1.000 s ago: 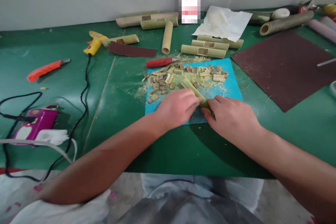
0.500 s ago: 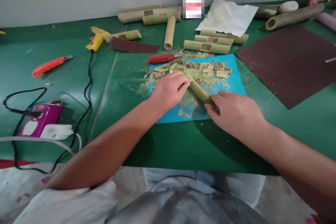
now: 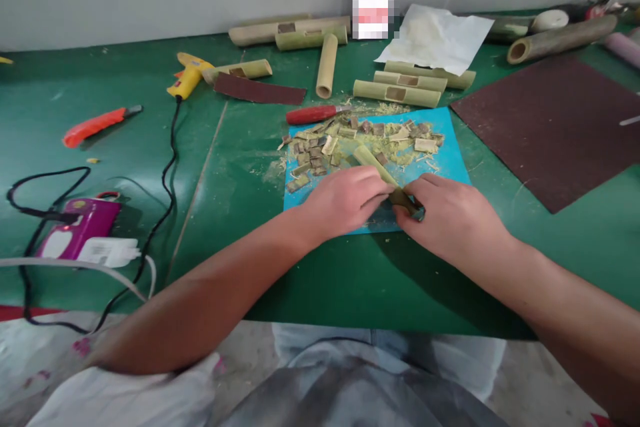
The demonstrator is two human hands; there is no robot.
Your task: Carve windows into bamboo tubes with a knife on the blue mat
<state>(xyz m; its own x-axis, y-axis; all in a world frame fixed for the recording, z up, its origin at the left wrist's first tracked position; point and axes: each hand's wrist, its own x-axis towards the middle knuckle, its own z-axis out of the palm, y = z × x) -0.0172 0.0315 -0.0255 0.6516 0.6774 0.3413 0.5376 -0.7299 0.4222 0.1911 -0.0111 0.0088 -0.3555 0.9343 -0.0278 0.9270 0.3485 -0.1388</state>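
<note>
A pale green bamboo tube (image 3: 369, 157) lies slanted over the blue sheet (image 3: 457, 147). My right hand (image 3: 450, 210) is closed round its near end, where a dark patch shows between the fingers; I cannot tell whether that is a cut opening or something else. My left hand (image 3: 347, 200) is closed with its fingertips on the tube's middle, close to the right hand. Anything thin under those fingers is hidden. Beyond the hands, small bamboo chips (image 3: 317, 153) and greenish dust cover the sheet. A red-handled knife (image 3: 313, 114) rests along the sheet's far edge.
Several notched bamboo tubes (image 3: 397, 93) lie farther back, near a white paper (image 3: 435, 37). On the right is a brown sheet (image 3: 550, 127). At left are a yellow glue gun (image 3: 189, 77), an orange cutter (image 3: 95, 127) and a purple power strip (image 3: 83, 227) with cables.
My left hand has slid along the tube from its far end towards me and right, close to my right hand. The far end and more chips are now uncovered.
</note>
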